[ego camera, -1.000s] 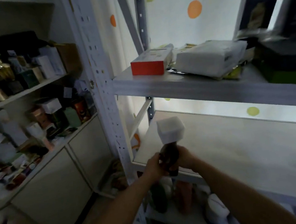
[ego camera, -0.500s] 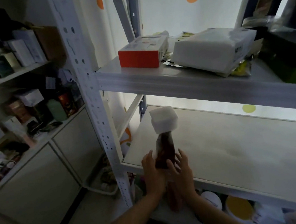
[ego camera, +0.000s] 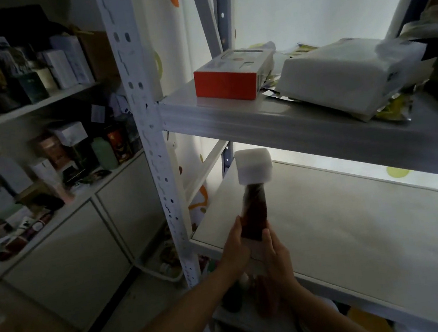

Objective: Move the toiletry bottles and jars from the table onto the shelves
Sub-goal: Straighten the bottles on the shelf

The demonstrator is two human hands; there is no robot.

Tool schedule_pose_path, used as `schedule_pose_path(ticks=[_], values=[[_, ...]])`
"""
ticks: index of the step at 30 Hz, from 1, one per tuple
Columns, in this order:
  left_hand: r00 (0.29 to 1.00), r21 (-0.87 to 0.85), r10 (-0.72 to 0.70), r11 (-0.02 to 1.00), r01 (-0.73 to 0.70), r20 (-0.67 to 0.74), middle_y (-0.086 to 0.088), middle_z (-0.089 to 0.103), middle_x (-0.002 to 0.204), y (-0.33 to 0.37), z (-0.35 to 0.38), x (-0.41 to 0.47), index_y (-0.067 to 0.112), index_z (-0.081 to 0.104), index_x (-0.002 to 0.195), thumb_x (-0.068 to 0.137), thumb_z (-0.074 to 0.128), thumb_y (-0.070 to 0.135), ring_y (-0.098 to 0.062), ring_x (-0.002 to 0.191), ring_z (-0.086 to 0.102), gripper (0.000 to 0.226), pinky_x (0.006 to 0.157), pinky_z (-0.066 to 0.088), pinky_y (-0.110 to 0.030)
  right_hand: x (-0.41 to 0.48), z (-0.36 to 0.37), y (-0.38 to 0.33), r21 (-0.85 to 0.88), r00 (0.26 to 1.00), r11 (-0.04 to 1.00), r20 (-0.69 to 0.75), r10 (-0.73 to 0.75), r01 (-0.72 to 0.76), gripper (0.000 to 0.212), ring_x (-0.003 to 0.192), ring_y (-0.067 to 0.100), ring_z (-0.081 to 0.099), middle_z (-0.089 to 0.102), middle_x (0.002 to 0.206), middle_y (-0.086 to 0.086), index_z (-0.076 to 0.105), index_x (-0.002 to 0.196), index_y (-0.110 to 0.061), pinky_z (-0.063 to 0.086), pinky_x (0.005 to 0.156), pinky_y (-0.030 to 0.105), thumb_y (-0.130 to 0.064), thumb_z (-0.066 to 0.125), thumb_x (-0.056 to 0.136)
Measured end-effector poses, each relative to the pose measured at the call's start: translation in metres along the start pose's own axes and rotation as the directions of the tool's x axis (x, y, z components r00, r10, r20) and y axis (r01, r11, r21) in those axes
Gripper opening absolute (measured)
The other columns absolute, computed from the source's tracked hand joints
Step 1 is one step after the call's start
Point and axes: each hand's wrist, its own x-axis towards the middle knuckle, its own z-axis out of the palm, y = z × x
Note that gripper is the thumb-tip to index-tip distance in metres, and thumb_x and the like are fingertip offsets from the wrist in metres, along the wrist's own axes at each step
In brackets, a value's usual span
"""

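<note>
A dark reddish-brown bottle [ego camera: 254, 211] with a big white square cap [ego camera: 254, 165] stands upright at the front left corner of the pale middle shelf [ego camera: 345, 227]. My left hand [ego camera: 235, 247] holds its lower left side. My right hand [ego camera: 275, 253] lies along its lower right side with straight fingers. The bottle's base is hidden behind my hands, so I cannot tell whether it rests on the board.
The upper shelf [ego camera: 276, 122] carries an orange-and-white box [ego camera: 231, 79] and a white wrapped pack [ego camera: 345, 76]. A perforated metal upright [ego camera: 152, 135] stands just left of my hands. Bottles and jars [ego camera: 263, 296] sit on the shelf below. A cluttered cabinet [ego camera: 43, 150] fills the left.
The bottle has moved up and forward from below the shelf edge onto the front left corner of the middle shelf. My right hand's fingers have straightened along it.
</note>
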Motion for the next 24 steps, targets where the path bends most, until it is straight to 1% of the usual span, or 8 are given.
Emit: schedule_pose_path(ticks=[6, 8, 10, 13, 15, 20, 22, 24], values=[[0.997, 0.066, -0.042, 0.997, 0.038, 0.071, -0.011, 0.052, 0.134, 0.005, -0.003, 0.028, 0.016, 0.031, 0.146, 0.096, 0.027, 0.03, -0.027, 0.122, 0.05, 0.051, 0.105, 0.042, -0.044, 0.022, -0.005, -0.012, 0.065, 0.999, 0.998, 0.028, 0.024, -0.026, 0.038, 0.108, 0.01, 0.048, 0.048, 0.116, -0.006, 0.045, 0.136, -0.012, 0.036, 0.063, -0.004, -0.024, 0.032, 0.102], [0.992, 0.092, -0.06, 0.994, 0.051, 0.108, -0.015, 0.051, 0.134, -0.001, -0.002, 0.044, 0.017, 0.025, 0.148, 0.093, 0.028, 0.026, -0.028, 0.118, 0.052, 0.056, 0.1, 0.047, -0.045, 0.03, -0.004, -0.013, 0.044, 0.999, 0.999, 0.021, 0.027, -0.028, 0.039, 0.111, 0.009, 0.046, 0.049, 0.118, -0.005, 0.045, 0.137, -0.01, 0.034, 0.074, 0.001, -0.025, 0.032, 0.102], [0.986, 0.132, -0.081, 0.989, 0.062, 0.144, -0.015, 0.048, 0.136, 0.006, -0.007, 0.05, 0.017, 0.02, 0.15, 0.095, 0.03, 0.022, -0.025, 0.116, 0.053, 0.056, 0.094, 0.051, -0.04, 0.039, -0.003, -0.014, 0.017, 0.999, 0.999, 0.026, 0.037, -0.037, 0.042, 0.114, 0.01, 0.046, 0.053, 0.127, 0.003, 0.045, 0.137, -0.011, 0.034, 0.086, 0.013, -0.029, 0.031, 0.102], [0.977, 0.192, -0.073, 0.981, 0.034, 0.199, -0.014, 0.043, 0.137, 0.022, -0.016, 0.051, 0.015, 0.01, 0.152, 0.097, 0.038, 0.007, -0.026, 0.116, 0.049, 0.062, 0.084, 0.05, -0.029, 0.052, 0.0, -0.016, -0.017, 0.996, 0.996, 0.014, 0.083, -0.083, 0.046, 0.108, 0.017, 0.051, 0.057, 0.128, 0.012, 0.053, 0.131, -0.011, 0.036, 0.084, 0.022, -0.036, 0.027, 0.102], [0.971, 0.198, -0.062, 0.98, 0.016, 0.23, -0.015, 0.041, 0.138, 0.022, -0.02, 0.056, 0.018, 0.01, 0.151, 0.098, 0.038, 0.008, -0.027, 0.118, 0.047, 0.061, 0.093, 0.048, -0.037, 0.061, 0.002, -0.016, -0.002, 0.993, 0.993, -0.005, 0.116, -0.116, 0.052, 0.102, 0.018, 0.052, 0.059, 0.124, 0.014, 0.057, 0.126, -0.008, 0.038, 0.077, 0.023, -0.041, 0.026, 0.101], [0.952, 0.239, -0.038, 0.97, -0.037, 0.302, -0.013, 0.033, 0.143, 0.013, -0.029, 0.078, 0.023, 0.002, 0.152, 0.094, 0.043, 0.007, -0.029, 0.125, 0.039, 0.072, 0.105, 0.04, -0.048, 0.079, 0.011, -0.019, 0.024, 0.983, 0.986, -0.083, 0.165, -0.163, 0.055, 0.099, 0.02, 0.049, 0.058, 0.116, 0.013, 0.056, 0.124, -0.004, 0.034, 0.083, 0.028, -0.043, 0.026, 0.1], [0.944, 0.261, -0.023, 0.963, -0.067, 0.329, -0.013, 0.03, 0.144, 0.013, -0.03, 0.087, 0.023, -0.002, 0.151, 0.093, 0.046, 0.006, -0.029, 0.126, 0.037, 0.077, 0.105, 0.039, -0.048, 0.087, 0.014, -0.021, 0.038, 0.982, 0.987, -0.101, 0.157, -0.153, 0.054, 0.1, 0.019, 0.048, 0.056, 0.118, 0.012, 0.052, 0.127, -0.004, 0.036, 0.085, 0.029, -0.043, 0.024, 0.101], [0.938, 0.256, -0.002, 0.962, -0.093, 0.348, -0.011, 0.033, 0.141, 0.011, -0.03, 0.094, 0.023, -0.004, 0.15, 0.094, 0.045, 0.008, -0.026, 0.12, 0.04, 0.075, 0.098, 0.045, -0.041, 0.094, 0.017, -0.022, 0.054, 0.978, 0.987, -0.134, 0.158, -0.152, 0.055, 0.104, 0.019, 0.048, 0.055, 0.123, 0.012, 0.049, 0.13, -0.005, 0.038, 0.092, 0.031, -0.044, 0.024, 0.101]])
